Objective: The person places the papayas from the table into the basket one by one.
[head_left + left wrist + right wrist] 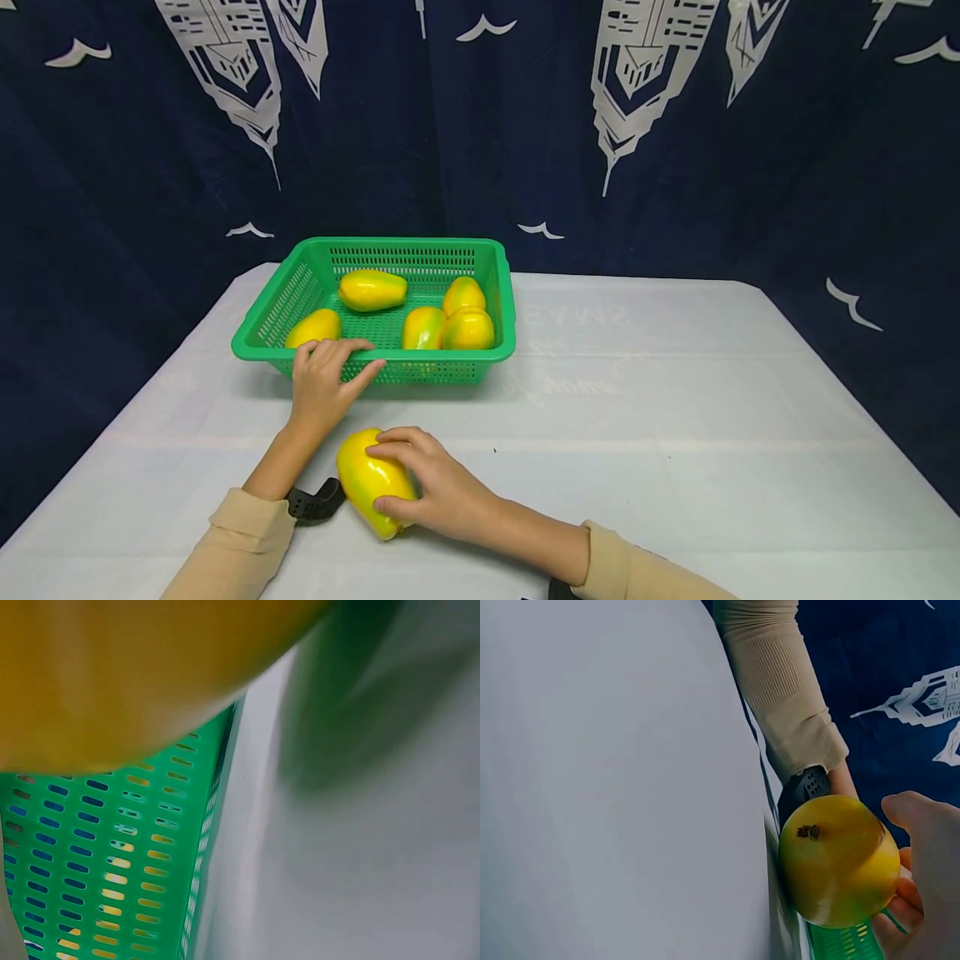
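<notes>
A green plastic basket (495, 357) with slotted sides stands at the back left of the table and holds several yellow papayas. My left hand (324, 385) grips its front rim, fingers over the edge and thumb on the near side. In front of the basket, my right hand (442, 487) holds another yellow papaya (363, 475) between thumb and fingers, low over the table and beside the left wrist. The right wrist view shows the dark stem end of this papaya (836, 862). In the left wrist view, the papaya (135, 675) looms blurred in front of the basket's slotted wall (97, 847).
Inside the basket, one papaya (372, 290) lies at the back, one papaya (315, 327) at the front left, and a cluster on the right. A white cloth covers the table (675, 433). Behind hangs a dark blue curtain (450, 133) with white prints.
</notes>
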{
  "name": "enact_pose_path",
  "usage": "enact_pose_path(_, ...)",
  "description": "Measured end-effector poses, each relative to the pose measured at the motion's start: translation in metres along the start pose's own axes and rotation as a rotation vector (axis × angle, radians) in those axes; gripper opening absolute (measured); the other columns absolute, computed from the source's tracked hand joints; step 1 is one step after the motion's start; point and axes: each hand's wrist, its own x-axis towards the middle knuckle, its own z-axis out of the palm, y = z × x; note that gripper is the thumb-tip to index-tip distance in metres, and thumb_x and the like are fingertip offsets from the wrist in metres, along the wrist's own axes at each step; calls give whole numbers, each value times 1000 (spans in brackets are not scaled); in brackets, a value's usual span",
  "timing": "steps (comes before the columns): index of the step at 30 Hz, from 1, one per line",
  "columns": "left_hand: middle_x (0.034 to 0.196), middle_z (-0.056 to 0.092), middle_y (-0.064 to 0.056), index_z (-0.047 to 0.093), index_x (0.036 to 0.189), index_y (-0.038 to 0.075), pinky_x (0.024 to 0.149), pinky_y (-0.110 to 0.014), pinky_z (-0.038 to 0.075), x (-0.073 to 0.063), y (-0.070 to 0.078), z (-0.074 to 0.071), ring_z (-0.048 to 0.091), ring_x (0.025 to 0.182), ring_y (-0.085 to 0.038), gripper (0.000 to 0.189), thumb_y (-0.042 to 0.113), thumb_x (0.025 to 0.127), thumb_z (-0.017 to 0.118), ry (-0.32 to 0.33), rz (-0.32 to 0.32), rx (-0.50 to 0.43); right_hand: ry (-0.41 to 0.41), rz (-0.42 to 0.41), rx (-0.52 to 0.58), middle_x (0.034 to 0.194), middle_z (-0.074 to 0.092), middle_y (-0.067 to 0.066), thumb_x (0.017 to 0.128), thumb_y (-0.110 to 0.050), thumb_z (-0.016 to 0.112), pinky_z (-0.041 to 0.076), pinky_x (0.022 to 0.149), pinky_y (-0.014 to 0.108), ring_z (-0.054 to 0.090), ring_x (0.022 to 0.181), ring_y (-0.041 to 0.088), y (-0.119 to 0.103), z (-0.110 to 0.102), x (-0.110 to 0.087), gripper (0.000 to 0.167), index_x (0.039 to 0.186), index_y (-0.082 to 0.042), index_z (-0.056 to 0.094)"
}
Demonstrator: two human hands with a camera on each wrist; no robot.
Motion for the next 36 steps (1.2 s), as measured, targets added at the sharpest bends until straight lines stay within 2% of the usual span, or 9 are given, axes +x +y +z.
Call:
enact_pose_path(14, 78, 68, -9, 64, 90, 9, 79, -41, 32, -1, 0, 1, 58, 74, -26, 56, 60, 86, 41, -6, -2, 3, -18, 4, -77, 139, 32, -4, 80, -36, 65, 43, 93, 32, 35, 128, 16, 2, 9, -3, 61, 134, -23, 39)
enact_pose_path(22, 78, 68, -9, 65, 89, 8, 78, -42, 32, -1, -1, 2, 58, 73, -26, 56, 59, 87, 41, 6, 7, 1, -43, 37, -50, 143, 25, -7, 77, -30, 66, 43, 93, 33, 31, 130, 16, 3, 11, -4, 67, 136, -26, 34)
enact_pose_path(30, 77, 68, -10, 65, 89, 7, 78, -41, 32, 0, 0, 0, 59, 73, -27, 57, 59, 86, 42, 0, -1, -3, -9, 24, -56, 145, 28, -4, 73, -23, 62, 44, 94, 31, 36, 129, 14, 3, 10, -5, 71, 136, -17, 30)
enact_pose_path(36, 77, 67, -9, 65, 89, 8, 79, -41, 32, 1, 0, 0, 58, 73, -27, 56, 59, 86, 42, -4, -5, -10, 5, 58, -72, 143, 30, -2, 74, -24, 59, 45, 90, 31, 40, 126, 15, 1, 9, -5, 69, 137, -20, 30)
